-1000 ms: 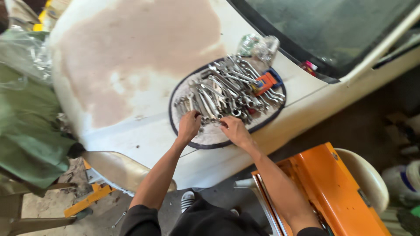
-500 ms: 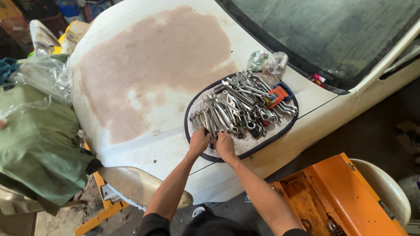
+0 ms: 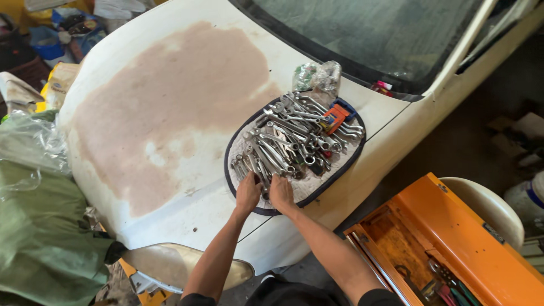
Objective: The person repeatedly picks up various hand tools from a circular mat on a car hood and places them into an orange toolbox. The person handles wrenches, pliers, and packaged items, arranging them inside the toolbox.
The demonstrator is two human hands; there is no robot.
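Forearms reach up from the bottom of the view, past an open orange toolbox [image 3: 453, 249] on the person's right, to the near edge of a round quilted mat [image 3: 317, 184] lying on a white car bonnet [image 3: 170, 113]; the left hand [image 3: 248, 192] and right hand [image 3: 281, 191] rest side by side, knuckles up, fingers curled down onto the nearest wrenches [image 3: 258, 170]; whether either grip has closed on a tool I cannot tell, the fingertips being hidden. From both hands the pile of wrenches [image 3: 294, 139] spreads away and to the right, long axes running mostly near-left to far-right; the left hand sits closer to the nearest row. Beyond the pile lie an orange tool [image 3: 335, 118] and a crumpled plastic bag [image 3: 317, 76], then the windscreen [image 3: 368, 34].
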